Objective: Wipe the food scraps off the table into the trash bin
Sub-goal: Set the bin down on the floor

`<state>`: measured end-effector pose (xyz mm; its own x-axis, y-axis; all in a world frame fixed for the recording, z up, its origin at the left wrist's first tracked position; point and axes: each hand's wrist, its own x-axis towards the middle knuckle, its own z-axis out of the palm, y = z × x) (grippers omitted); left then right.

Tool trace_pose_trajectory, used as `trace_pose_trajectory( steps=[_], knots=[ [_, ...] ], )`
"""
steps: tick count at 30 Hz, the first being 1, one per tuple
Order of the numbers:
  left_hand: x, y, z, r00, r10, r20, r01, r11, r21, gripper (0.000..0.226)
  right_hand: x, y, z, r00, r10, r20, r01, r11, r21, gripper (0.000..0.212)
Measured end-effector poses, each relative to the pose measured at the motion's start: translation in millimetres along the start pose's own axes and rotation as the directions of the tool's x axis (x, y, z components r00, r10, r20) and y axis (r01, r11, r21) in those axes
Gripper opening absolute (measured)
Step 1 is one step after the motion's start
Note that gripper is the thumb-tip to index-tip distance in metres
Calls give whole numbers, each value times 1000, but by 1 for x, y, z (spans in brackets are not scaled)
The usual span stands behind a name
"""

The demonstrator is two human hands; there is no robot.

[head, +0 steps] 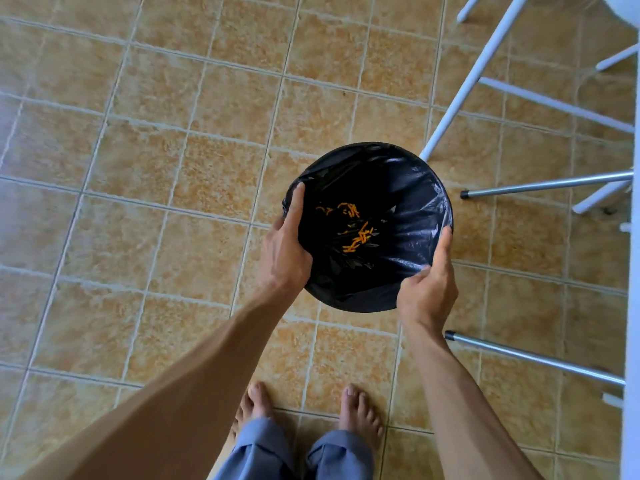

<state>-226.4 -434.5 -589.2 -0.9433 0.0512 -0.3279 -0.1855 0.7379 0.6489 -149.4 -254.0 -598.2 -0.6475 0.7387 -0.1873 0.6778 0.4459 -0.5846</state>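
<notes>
A round trash bin lined with a black plastic bag sits in the middle of the view above the tiled floor. Orange food scraps lie at the bottom of the bag. My left hand grips the bin's left rim, forefinger stretched along the edge. My right hand grips the near right rim, thumb up along the side. Whether the bin rests on the floor or is lifted, I cannot tell.
Beige floor tiles spread all around. White chair legs and metal table legs stand at the right, close to the bin. A white table edge runs down the right border. My bare feet are below.
</notes>
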Motion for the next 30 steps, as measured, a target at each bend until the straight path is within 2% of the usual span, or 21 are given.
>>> trace_pose_trajectory(
  steps=[3,9,15,19,25,28,30],
  knots=[
    [3,-1,4,1000,24,1,-24,999,23,91,1,3,3,1000,26,-7,-26,1000,-11,80],
    [8,5,7,998,-45,49,40,994,104,96,5,8,5,998,37,47,-36,999,-28,84],
    [9,6,-1,990,-33,136,17,993,115,91,2,-2,-4,994,51,93,-47,998,-45,65],
    [1,20,-21,983,-33,180,8,990,138,93,-8,-24,-27,992,63,110,-50,992,-115,61],
    [-22,72,-56,971,85,225,-135,966,221,87,-36,-72,-78,978,-116,171,135,985,-106,59],
    [-36,107,-73,957,85,278,-153,961,232,80,-57,-94,-110,947,-291,138,303,951,-68,57],
    [-50,136,-84,947,93,309,-169,959,228,72,-68,-105,-137,936,-334,109,340,939,-50,55]
  ],
)
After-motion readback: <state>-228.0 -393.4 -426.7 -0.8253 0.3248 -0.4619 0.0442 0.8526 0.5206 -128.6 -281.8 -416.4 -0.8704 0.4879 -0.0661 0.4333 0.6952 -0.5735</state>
